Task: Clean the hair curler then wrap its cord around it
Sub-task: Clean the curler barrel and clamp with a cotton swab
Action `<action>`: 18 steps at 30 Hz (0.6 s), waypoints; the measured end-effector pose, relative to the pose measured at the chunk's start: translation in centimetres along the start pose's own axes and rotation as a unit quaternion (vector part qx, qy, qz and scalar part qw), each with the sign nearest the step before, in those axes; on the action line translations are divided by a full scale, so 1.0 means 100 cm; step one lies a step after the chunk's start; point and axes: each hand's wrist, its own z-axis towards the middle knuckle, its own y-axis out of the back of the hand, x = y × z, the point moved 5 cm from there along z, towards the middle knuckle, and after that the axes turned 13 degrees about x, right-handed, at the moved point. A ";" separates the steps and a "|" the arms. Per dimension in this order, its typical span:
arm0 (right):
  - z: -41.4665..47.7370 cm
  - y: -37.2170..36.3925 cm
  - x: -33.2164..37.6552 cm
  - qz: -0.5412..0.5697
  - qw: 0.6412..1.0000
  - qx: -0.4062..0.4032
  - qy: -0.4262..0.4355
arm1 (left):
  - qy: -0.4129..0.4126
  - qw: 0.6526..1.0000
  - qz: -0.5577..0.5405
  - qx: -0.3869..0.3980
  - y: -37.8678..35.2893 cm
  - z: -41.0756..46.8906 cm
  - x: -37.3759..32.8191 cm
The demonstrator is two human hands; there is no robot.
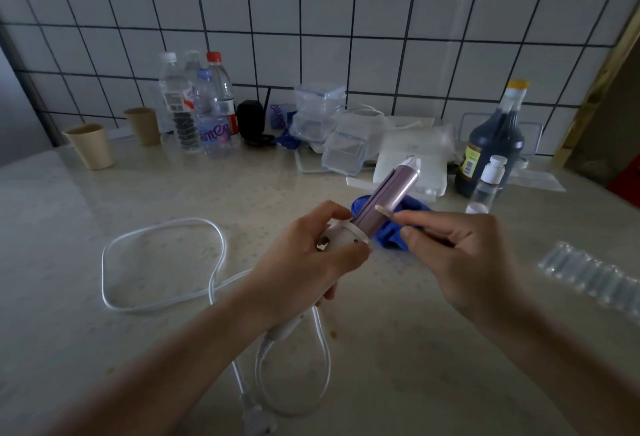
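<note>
The hair curler [388, 196] has a pink-purple barrel with a white tip, and it points up and to the right above the counter. My left hand [311, 255] grips its white handle. My right hand [464, 255] pinches a cotton swab [386, 211] whose tip touches the barrel's side. The curler's white cord [162, 262] runs from the handle's base and lies in loose loops on the counter, ending in a plug [258, 416] near the bottom edge. A blue cloth [398, 227] lies under the barrel, partly hidden by my right hand.
Along the tiled wall stand two paper cups [91, 146], several plastic bottles [204, 106], clear plastic containers [322, 113], a dark sauce bottle [495, 144] and a small white-capped bottle [488, 182]. A strip of clear vials [595, 276] lies at the right.
</note>
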 end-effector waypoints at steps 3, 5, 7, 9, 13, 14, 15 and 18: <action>0.004 0.024 -0.004 -0.022 0.998 -0.058 0.006 | 0.003 1.000 0.014 0.007 -0.002 -0.001 -0.002; 0.010 0.039 -0.006 -0.038 0.995 -0.093 -0.018 | 0.005 1.000 0.026 0.010 -0.004 -0.002 -0.003; 0.009 0.038 -0.002 -0.034 0.995 -0.092 -0.023 | 0.009 0.999 0.036 0.012 -0.004 -0.003 -0.004; 0.005 0.025 0.003 -0.021 0.998 -0.059 -0.004 | 0.016 0.999 0.041 0.007 -0.003 -0.004 -0.004; -0.002 -0.009 0.010 -0.023 0.999 0.035 0.018 | 0.020 0.999 0.040 -0.010 0.002 -0.002 -0.006; -0.003 -0.011 0.011 -0.030 0.998 0.042 0.024 | 0.019 0.999 0.038 -0.010 0.002 -0.002 -0.006; -0.002 -0.008 0.011 -0.032 0.999 0.033 0.021 | 0.018 0.999 0.036 -0.009 0.002 -0.002 -0.006; 0.003 0.019 0.002 -0.031 0.999 -0.043 -0.009 | 0.016 0.999 0.043 -0.001 -0.001 -0.002 -0.005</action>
